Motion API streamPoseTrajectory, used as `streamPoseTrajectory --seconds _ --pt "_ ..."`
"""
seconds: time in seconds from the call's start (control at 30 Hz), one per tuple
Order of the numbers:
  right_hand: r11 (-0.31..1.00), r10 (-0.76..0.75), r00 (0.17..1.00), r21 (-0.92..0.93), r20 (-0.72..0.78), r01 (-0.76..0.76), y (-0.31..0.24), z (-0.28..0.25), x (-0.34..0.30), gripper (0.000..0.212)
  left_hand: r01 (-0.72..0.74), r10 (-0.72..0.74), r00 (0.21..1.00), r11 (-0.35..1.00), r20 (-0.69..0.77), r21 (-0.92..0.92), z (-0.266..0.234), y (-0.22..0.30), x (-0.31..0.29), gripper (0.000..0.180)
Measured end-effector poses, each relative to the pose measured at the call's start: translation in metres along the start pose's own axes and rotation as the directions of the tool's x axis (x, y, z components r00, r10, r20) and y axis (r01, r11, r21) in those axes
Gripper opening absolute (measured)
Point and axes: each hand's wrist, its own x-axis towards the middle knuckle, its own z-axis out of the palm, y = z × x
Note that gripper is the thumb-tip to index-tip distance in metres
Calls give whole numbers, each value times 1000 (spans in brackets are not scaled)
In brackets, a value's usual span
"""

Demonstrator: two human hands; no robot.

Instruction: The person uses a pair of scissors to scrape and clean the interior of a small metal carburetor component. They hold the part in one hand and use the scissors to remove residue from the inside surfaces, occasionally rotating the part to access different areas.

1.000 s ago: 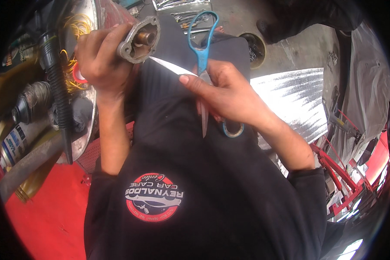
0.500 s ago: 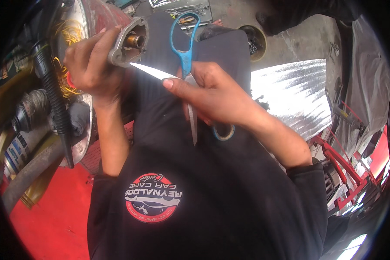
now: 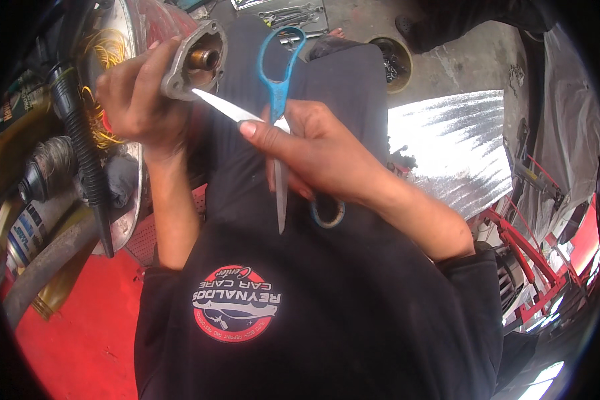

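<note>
My left hand (image 3: 140,100) is closed around a grey metal housing (image 3: 173,81) with a flanged, open end turned toward the right. Inside the opening sits a brass-coloured cylindrical part (image 3: 204,59). In my right hand (image 3: 323,147) is a pair of scissors (image 3: 279,97) with blue handles, gripped near the pivot with the blades spread wide. One blade points left, and its tip meets the lower edge of the flange. The other blade hangs down over my dark shirt. Part of the lower handle loop is hidden behind my right hand.
To the left are coiled yellow wire (image 3: 105,50), a black corrugated tube (image 3: 80,127) and a spray can (image 3: 25,233). Wrenches (image 3: 293,15) lie ahead, near a round container (image 3: 395,67) of small parts. A shiny sheet (image 3: 447,147) and red metal frame (image 3: 523,257) are to the right.
My right hand and the scissors have shifted slightly left. The housing has moved a little left and turned slightly, with the blade tip still at its flange edge.
</note>
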Motion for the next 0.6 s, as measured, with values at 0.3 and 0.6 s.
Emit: streamPoseTrajectory --seconds 0.3,0.6 --pt "990 -101 995 93 -18 103 5 15 1 32 96 -96 991 995 -92 -2 7 4 2 32" --pt "979 -170 985 110 -43 174 3 21 4 31 143 -149 972 989 -183 -47 15 9 14 32"
